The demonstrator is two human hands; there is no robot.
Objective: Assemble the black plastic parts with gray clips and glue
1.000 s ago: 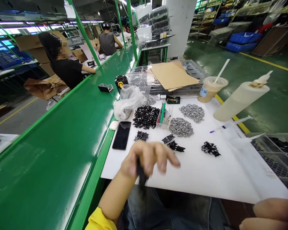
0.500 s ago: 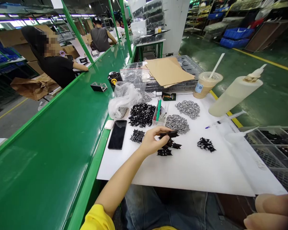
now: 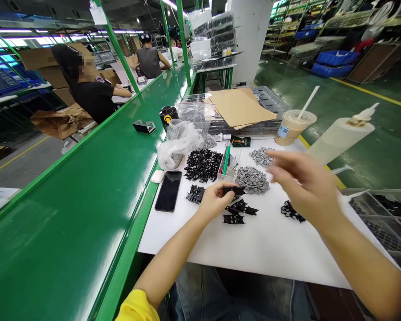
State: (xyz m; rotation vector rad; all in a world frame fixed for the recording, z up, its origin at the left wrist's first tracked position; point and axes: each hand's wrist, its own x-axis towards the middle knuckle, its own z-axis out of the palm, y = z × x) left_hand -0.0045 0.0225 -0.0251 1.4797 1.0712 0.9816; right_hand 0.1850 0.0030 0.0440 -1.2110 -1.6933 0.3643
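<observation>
Two hands: the left hand (image 3: 214,204) works low over the white bench (image 3: 263,258), while the right hand (image 3: 304,189) is raised and blurred to its right.
Left fingers: the thumb and forefinger (image 3: 224,190) close on one end of a flat black piece (image 3: 234,191), a grip that seems to leave most of its length showing.
Right fingers: the fingers (image 3: 280,164) are spread wide apart and appear to hold nothing, though motion blur softens them.
Held piece: it is matte, narrow and notched along its edge, lying nearly level just beside the grey heap (image 3: 252,180) and above the loose black strips (image 3: 240,207).
Layout: a black heap (image 3: 203,165), a second grey heap (image 3: 260,157) and smaller black clusters (image 3: 195,194) lie in separate groups, probably so each kind stays unmixed and within easy reach.
Tools: a small white tray (image 3: 227,166) holding green-handled tools stands between the heaps, close to the left hand.
Nearby: a black smartphone (image 3: 168,191) lies at the bench's left edge, by a crumpled plastic bag (image 3: 178,145); an iced drink (image 3: 296,128) stands beyond.
</observation>
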